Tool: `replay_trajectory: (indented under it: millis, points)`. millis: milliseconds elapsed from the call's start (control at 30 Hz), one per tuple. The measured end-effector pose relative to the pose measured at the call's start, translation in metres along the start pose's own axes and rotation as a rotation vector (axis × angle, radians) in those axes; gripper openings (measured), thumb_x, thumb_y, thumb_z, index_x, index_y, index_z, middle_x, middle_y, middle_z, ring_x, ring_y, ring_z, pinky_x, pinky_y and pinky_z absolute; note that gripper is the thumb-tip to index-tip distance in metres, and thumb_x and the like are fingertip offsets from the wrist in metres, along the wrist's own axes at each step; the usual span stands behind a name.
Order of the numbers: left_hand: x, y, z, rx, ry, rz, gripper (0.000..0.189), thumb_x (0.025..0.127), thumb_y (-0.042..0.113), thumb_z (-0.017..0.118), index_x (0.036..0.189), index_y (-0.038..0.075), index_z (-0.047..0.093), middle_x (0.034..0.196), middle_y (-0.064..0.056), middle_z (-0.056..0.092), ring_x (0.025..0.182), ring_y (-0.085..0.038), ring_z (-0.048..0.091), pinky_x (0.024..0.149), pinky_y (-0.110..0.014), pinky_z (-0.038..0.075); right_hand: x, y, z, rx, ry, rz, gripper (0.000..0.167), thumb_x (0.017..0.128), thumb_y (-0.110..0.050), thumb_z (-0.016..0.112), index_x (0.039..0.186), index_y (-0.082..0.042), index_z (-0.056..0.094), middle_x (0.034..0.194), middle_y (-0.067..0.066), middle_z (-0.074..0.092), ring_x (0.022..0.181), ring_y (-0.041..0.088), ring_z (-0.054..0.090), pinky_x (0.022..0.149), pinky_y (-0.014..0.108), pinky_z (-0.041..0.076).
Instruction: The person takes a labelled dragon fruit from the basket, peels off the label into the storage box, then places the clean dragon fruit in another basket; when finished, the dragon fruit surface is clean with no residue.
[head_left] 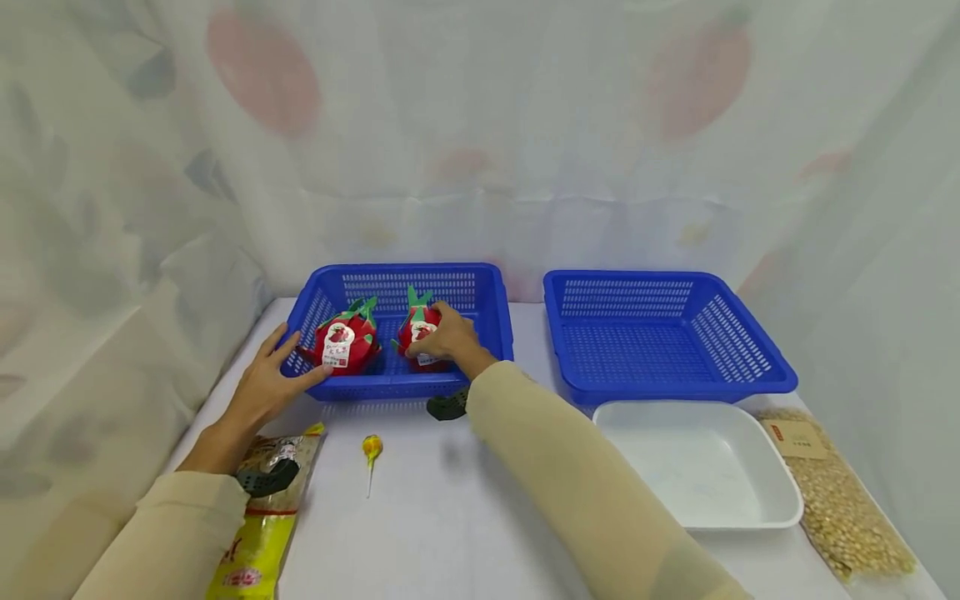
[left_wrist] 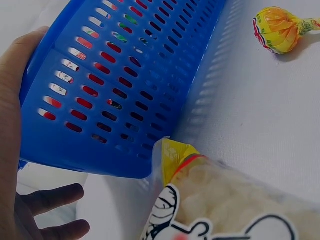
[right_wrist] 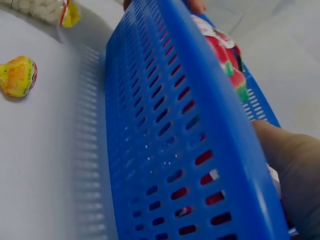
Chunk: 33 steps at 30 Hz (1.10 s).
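Two red dragon fruits with green tips and white labels sit in the left blue basket [head_left: 405,387]. My right hand [head_left: 452,337] reaches over the front rim and grips the right dragon fruit [head_left: 422,327], thumb across its label and fingers at its far side. At the basket's left front corner is my left hand [head_left: 266,383], with fingers spread along the outside and the thumb over the rim by the left dragon fruit [head_left: 352,337]. In the left wrist view, the left fingers [left_wrist: 55,200] extend apart below the basket's end.
On the right stand another blue basket [head_left: 637,346] and a white tray [head_left: 697,467]. A bag of pale grains [head_left: 840,500] lies at the far right. A yellow lollipop [head_left: 372,447] lies before the left basket, and a yellow-ended bag [head_left: 258,542] lies under my left forearm.
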<state>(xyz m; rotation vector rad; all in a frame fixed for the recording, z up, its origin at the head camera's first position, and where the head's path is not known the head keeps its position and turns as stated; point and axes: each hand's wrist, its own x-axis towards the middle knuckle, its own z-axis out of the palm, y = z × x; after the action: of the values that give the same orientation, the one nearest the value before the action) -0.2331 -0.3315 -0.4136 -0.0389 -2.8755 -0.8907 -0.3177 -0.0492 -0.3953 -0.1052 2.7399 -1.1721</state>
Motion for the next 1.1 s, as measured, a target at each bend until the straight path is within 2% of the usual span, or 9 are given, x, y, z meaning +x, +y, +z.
replay_trajectory:
  millis: [267,467,767,967,1100]
  points:
    - [0.007,0.004,0.007,0.006,0.002,0.02,0.097,0.086,0.059,0.061,0.151,-0.002,0.022,0.159,-0.018,0.004,0.135,-0.055,0.014,0.095,-0.075,0.022,-0.01,0.001,-0.027,0.2,0.023,0.017,0.084,0.07,-0.027,0.088,0.142,-0.028,0.044,0.125,0.009,0.05,0.116,0.03,0.044,0.074,0.04,0.056]
    - [0.007,0.006,0.009,0.005,0.006,0.024,0.098,0.085,0.06,0.061,0.151,-0.002,0.022,0.159,-0.018,0.005,0.135,-0.056,0.015,0.096,-0.074,0.021,-0.032,-0.01,-0.058,0.328,-0.026,-0.059,0.084,0.072,-0.022,0.087,0.143,-0.033,0.042,0.124,0.008,0.05,0.11,0.03,0.052,0.061,0.04,0.057]
    - [0.006,0.003,0.008,0.012,-0.006,-0.001,0.097,0.086,0.061,0.059,0.151,0.0,0.022,0.159,-0.019,0.003,0.134,-0.057,0.013,0.094,-0.076,0.021,-0.077,-0.004,-0.089,0.433,-0.108,-0.178,0.084,0.07,-0.015,0.087,0.14,-0.037,0.045,0.121,0.006,0.049,0.108,0.028,0.052,0.061,0.037,0.057]
    - [0.004,0.001,0.005,0.01,-0.011,-0.002,0.097,0.086,0.06,0.059,0.151,-0.001,0.021,0.158,-0.02,0.002,0.134,-0.058,0.013,0.094,-0.075,0.022,-0.116,0.011,-0.097,0.482,-0.154,-0.24,0.087,0.067,-0.01,0.086,0.139,-0.038,0.045,0.122,0.007,0.048,0.112,0.028,0.049,0.069,0.037,0.057]
    - [0.003,-0.001,0.001,0.01,-0.006,0.001,0.097,0.087,0.06,0.059,0.151,-0.002,0.02,0.158,-0.02,0.002,0.133,-0.058,0.014,0.094,-0.075,0.022,-0.142,0.024,-0.097,0.51,-0.216,-0.277,0.091,0.065,-0.008,0.087,0.139,-0.039,0.045,0.125,0.007,0.047,0.116,0.029,0.047,0.073,0.039,0.056]
